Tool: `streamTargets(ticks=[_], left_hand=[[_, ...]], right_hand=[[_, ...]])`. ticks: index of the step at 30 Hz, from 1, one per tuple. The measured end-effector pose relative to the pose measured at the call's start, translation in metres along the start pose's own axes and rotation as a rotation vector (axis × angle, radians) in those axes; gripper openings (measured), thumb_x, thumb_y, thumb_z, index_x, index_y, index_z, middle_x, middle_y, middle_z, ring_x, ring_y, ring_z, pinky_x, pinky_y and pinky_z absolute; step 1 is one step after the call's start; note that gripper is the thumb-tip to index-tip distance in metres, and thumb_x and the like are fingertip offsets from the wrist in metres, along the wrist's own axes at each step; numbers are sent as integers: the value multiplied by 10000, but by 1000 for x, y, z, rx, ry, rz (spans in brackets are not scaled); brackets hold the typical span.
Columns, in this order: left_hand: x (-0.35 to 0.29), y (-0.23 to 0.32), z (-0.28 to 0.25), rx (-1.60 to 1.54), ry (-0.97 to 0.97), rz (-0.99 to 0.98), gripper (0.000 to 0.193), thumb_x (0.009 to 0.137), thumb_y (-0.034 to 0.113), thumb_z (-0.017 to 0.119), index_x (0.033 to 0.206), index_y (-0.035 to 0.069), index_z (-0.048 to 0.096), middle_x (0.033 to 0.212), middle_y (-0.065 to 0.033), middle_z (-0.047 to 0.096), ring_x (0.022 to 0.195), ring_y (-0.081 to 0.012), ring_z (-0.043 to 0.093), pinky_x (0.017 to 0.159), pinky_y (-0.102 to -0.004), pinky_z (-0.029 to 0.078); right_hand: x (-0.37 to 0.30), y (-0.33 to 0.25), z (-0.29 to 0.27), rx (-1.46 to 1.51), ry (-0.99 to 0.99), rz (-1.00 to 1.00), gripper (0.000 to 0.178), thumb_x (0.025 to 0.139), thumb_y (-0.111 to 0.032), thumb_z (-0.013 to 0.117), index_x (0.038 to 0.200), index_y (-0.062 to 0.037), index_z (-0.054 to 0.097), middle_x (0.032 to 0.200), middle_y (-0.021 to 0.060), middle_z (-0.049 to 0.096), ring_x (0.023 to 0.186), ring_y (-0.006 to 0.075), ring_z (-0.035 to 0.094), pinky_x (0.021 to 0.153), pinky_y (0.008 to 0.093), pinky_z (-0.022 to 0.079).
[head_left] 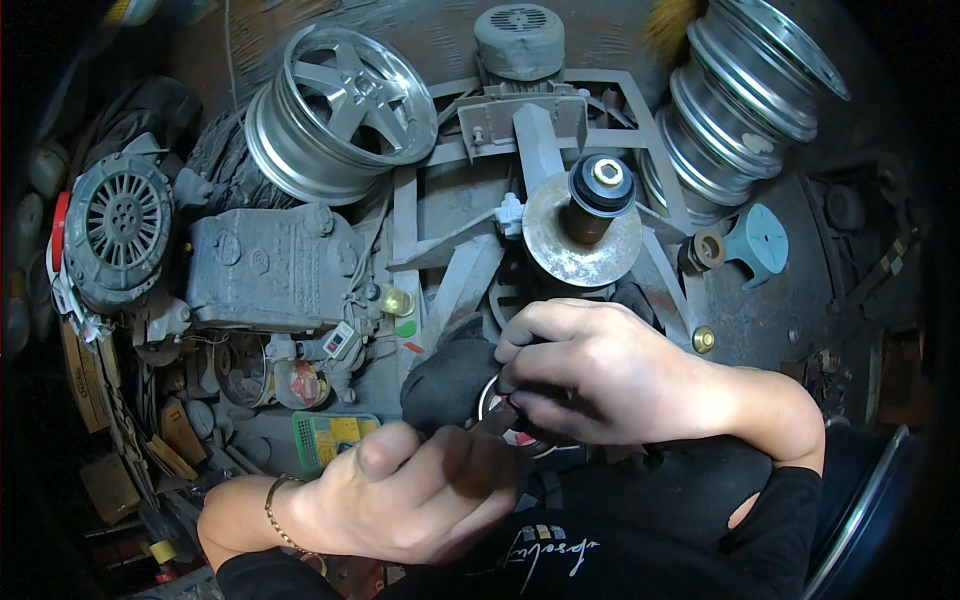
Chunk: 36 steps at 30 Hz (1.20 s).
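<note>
Close to my body, both hands work over a small round piece [485, 401] with a shiny rim and some red inside, mostly covered by my fingers. My left hand [410, 490], with a gold chain bracelet at its wrist, is closed around a dark narrow piece [496, 420] whose tip reaches the round piece. From the right, my right hand [610, 375] bends over the round piece, fingers curled in at its edge. What its fingertips grip is hidden. Both hands are above my dark-clothed legs [440, 385].
Ahead stands a metal frame with a motor [520, 45] and a spindle with a round flange [560, 240]. A spoked wheel rim [345, 110] leans at left, stacked rims [735, 110] at right. A dusty gearbox [270, 265], a green basket [310, 440] and a blue stool [760, 240] are around.
</note>
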<state>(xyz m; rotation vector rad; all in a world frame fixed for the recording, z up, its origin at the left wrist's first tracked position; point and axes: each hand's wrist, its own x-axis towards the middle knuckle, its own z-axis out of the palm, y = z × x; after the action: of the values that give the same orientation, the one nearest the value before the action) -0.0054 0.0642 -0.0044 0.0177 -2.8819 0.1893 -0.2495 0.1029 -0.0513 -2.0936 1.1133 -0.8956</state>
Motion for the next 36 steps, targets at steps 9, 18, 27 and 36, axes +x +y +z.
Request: streamTargets(ticks=[9, 18, 27, 36], left_hand=[[-1, -1, 0, 8, -8, 24, 357, 598, 244, 657, 943, 170, 712, 943, 4, 599, 861, -148, 526, 797, -373, 290], [-2, -2, 2, -10, 6, 29, 325, 629, 235, 660, 940, 160, 713, 942, 8, 610, 849, -154, 529, 790, -363, 299], [-2, -4, -2, -32, -27, 37, 354, 613, 256, 651, 948, 154, 706, 942, 0, 602, 879, -165, 516, 780, -360, 318], [-4, -2, 1, 22, -14, 46, 372, 625, 240, 640, 981, 150, 701, 969, -5, 612, 885, -166, 528, 783, -372, 311]], right_hand=[[4, -3, 3, -77, -23, -38, 196, 775, -151, 765, 842, -2, 657, 955, 162, 564, 946, 359, 612, 854, 433, 522], [5, -5, 5, -130, -59, -20, 188, 774, -141, 760, 857, 4, 674, 1011, 150, 554, 1032, 322, 570, 878, 415, 514], [3, 1, 13, -100, -1, -51, 207, 758, -108, 765, 903, -9, 655, 1023, 138, 549, 966, 328, 566, 817, 407, 513], [2, -2, 14, -111, 7, -28, 211, 775, -124, 752, 891, 12, 640, 1035, 167, 536, 1023, 342, 577, 837, 421, 543]])
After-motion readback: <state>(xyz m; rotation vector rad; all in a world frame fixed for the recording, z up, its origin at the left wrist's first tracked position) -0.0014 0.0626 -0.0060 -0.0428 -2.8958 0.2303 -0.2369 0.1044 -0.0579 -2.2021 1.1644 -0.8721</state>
